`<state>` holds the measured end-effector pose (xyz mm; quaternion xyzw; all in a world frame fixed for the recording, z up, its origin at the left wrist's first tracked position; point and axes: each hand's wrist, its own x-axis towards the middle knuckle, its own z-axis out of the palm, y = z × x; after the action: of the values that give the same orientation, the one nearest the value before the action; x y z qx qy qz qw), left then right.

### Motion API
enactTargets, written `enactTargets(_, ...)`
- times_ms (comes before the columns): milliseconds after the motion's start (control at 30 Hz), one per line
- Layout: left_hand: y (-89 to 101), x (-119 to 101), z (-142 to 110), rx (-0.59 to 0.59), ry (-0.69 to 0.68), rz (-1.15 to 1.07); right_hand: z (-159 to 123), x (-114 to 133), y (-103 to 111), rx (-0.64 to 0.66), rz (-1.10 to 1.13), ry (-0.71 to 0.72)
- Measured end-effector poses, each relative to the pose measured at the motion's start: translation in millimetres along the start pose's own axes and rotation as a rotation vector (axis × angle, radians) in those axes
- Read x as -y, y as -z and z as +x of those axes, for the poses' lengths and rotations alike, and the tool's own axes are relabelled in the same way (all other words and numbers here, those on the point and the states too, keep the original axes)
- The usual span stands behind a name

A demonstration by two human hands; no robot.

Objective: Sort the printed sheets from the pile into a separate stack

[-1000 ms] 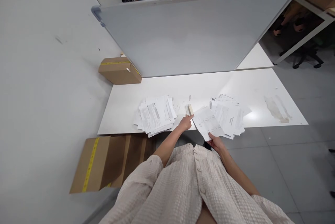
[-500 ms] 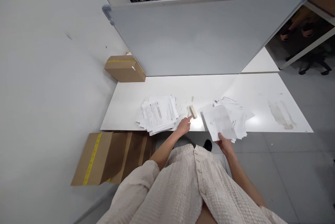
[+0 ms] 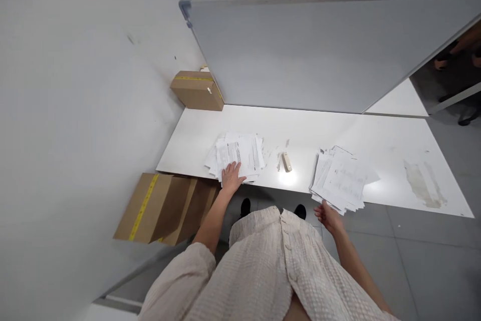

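Printed sheets lie in a loose left pile (image 3: 248,153) on the white table. My left hand (image 3: 232,178) rests on the near edge of that pile with its fingers spread. A second, untidy right pile of papers (image 3: 343,178) overhangs the table's front edge. Just below its near edge is my right hand (image 3: 328,217), fingers apart and no sheet in them. Between the piles, apart from both hands, lies a small cream-coloured oblong object (image 3: 286,162) that looks like a stapler.
A whiteboard (image 3: 300,55) stands across the back of the table (image 3: 195,135). One cardboard box (image 3: 197,91) sits at the back left corner. Open cardboard boxes (image 3: 145,211) are below the front left edge. A grey stain (image 3: 424,183) marks the table's right end.
The sheet in my right hand has been laid on the right pile and let go. My left hand has moved left from beside the cream object onto the left pile. The view has shifted left.
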<state>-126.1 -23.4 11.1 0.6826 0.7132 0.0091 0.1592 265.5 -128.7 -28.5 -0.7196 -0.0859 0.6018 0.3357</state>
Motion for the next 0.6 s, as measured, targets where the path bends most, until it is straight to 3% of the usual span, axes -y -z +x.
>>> enactTargets(233,1.8,-5.7,-5.3,-0.055,-0.042,-0.156,-9.3,15.5,-78.5,0.277,-0.155,0.056)
enactTargets(367,4.7,-18.8,-11.6,-0.202,-0.079,-0.329,-20.6,38.8,-122.4,0.458,-0.173,0.07)
enactTargets(433,5.1,-34.0,-21.9,-0.254,-0.122,-0.4,-29.3,52.2,-143.9,0.574,-0.124,0.003)
enactTargets(533,2.6,-61.2,-43.3,-0.163,-0.301,-0.449,-38.2,67.8,-171.1,0.696,-0.049,-0.096)
enactTargets(600,-0.6,-74.8,-55.2,-0.08,-0.439,-0.472,-38.2,72.5,-182.1,0.688,-0.023,-0.06)
